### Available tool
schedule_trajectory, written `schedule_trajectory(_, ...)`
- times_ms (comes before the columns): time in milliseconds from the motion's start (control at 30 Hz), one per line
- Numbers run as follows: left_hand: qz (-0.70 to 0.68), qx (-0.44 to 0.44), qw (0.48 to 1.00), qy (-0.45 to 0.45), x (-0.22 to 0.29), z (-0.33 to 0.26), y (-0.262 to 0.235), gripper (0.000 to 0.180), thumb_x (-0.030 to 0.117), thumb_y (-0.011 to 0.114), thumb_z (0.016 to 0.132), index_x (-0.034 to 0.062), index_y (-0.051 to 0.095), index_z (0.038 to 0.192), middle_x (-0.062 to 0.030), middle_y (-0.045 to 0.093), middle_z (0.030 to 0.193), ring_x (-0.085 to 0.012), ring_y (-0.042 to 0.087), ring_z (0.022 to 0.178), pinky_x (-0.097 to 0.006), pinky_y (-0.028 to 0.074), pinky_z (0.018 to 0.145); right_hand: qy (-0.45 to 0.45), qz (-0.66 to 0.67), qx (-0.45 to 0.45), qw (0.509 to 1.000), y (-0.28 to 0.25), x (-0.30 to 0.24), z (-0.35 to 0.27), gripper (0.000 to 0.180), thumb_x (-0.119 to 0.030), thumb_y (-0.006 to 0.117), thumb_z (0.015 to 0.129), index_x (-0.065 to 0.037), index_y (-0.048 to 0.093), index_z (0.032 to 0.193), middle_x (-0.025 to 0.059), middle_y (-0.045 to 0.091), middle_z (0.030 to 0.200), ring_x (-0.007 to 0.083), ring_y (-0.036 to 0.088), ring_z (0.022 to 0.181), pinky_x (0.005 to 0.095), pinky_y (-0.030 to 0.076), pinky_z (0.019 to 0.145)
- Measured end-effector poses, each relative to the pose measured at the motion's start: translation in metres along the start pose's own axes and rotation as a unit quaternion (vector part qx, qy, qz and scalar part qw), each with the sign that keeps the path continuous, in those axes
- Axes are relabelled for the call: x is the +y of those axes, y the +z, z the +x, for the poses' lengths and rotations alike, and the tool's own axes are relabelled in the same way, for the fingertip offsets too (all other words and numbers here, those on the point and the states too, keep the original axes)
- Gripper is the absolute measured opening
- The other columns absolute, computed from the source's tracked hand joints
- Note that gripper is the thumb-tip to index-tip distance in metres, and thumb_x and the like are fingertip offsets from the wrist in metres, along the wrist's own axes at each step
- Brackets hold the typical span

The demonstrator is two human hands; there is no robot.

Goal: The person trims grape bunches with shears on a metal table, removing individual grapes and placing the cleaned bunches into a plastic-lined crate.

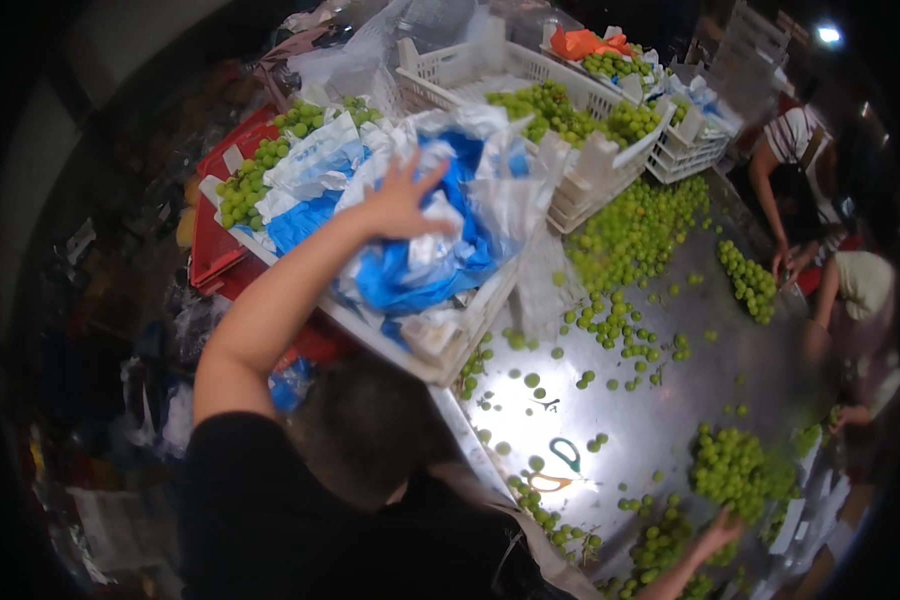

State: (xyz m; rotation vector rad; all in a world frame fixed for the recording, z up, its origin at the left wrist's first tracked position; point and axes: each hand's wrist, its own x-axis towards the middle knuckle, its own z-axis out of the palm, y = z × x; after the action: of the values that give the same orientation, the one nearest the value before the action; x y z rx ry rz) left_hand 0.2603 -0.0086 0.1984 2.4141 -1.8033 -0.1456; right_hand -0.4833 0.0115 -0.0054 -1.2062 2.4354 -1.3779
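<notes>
My right hand (pixel 712 538) comes in from the lower edge, at the lower right, with its fingers closed against a large bunch of green grapes (pixel 738 468). The grapes partly hide the fingertips. More bunches (pixel 660 545) lie beside my wrist on the metal table (pixel 610 470). My left hand does not show. At the left, a person in a black shirt (pixel 260 500) reaches out a bare arm. That person's hand (pixel 402 203), fingers spread, is over crumpled blue and white plastic (pixel 410 275) in a white crate (pixel 430 368).
Green-handled scissors (pixel 565 455) and orange-handled ones (pixel 550 482) lie among loose grapes. White crates (pixel 580 205) with grapes stand at the back. A red crate (pixel 208 250) stands at the left. Across the table, co-workers (pixel 805 170) handle a long grape bunch (pixel 747 282).
</notes>
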Motion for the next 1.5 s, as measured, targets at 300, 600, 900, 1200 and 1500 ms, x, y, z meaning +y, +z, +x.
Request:
schedule_trajectory(300, 0.063, -0.187, 0.978, 0.070, -0.028, 0.049, 0.097, 0.062, 0.049, 0.057, 0.077, 0.0183, 0.045, 0.130, -0.0105, 0.022, 0.147, -0.0361, 0.023, 0.134, -0.068, 0.021, 0.098, -0.052, 0.251, -0.205, 0.945, 0.029, -0.162, -0.109, 0.056, -0.026, 0.053, 0.089, -0.004, 0.033, 0.136, 0.0146, 0.035, 0.141, 0.0277, 0.035, 0.128, 0.0406, 0.027, 0.106)
schedule_trajectory(600, -0.157, 0.406, 0.900, -0.009, -0.157, 0.021, -0.031, 0.031, 0.011, 0.065, 0.071, 0.0079, 0.062, 0.102, -0.0135, 0.059, 0.107, -0.0288, 0.055, 0.101, -0.034, 0.042, 0.090, -0.042, 0.248, -0.200, 0.947, 0.000, -0.163, -0.085, 0.041, -0.015, 0.049, 0.092, -0.004, 0.041, 0.131, 0.0106, 0.042, 0.134, 0.0211, 0.042, 0.121, 0.0346, 0.033, 0.100)
schedule_trajectory(900, 0.166, 0.072, 0.906, -0.383, -0.300, -0.022, -0.036, 0.032, 0.021, 0.050, 0.082, 0.0068, 0.059, 0.109, -0.0182, 0.059, 0.113, -0.0316, 0.055, 0.110, -0.049, 0.037, 0.095, -0.024, 0.211, -0.194, 0.958, -0.003, -0.174, -0.078, 0.046, -0.024, 0.050, 0.093, -0.007, 0.037, 0.134, 0.0078, 0.040, 0.136, 0.0213, 0.043, 0.122, 0.0367, 0.032, 0.100)
schedule_trajectory(1200, 0.124, 0.107, 0.932, -0.322, -0.293, -0.038, -0.063, 0.016, 0.017, 0.057, 0.075, 0.0116, 0.063, 0.088, -0.0123, 0.064, 0.099, -0.0302, 0.058, 0.099, -0.046, 0.040, 0.085, -0.035, 0.227, -0.248, 0.941, 0.021, -0.187, -0.089, 0.044, -0.022, 0.048, 0.094, -0.008, 0.037, 0.134, 0.0075, 0.038, 0.138, 0.0233, 0.042, 0.124, 0.0396, 0.030, 0.103)
schedule_trajectory(1500, 0.205, 0.266, 0.941, 0.028, -0.256, -0.055, -0.082, 0.012, 0.014, 0.064, 0.063, 0.0054, 0.059, 0.071, -0.0126, 0.056, 0.078, -0.0314, 0.054, 0.083, -0.042, 0.043, 0.077, -0.029, 0.249, -0.264, 0.931, 0.030, -0.172, -0.078, 0.043, -0.021, 0.048, 0.094, -0.009, 0.038, 0.134, 0.0080, 0.037, 0.139, 0.0236, 0.042, 0.124, 0.0417, 0.028, 0.104)
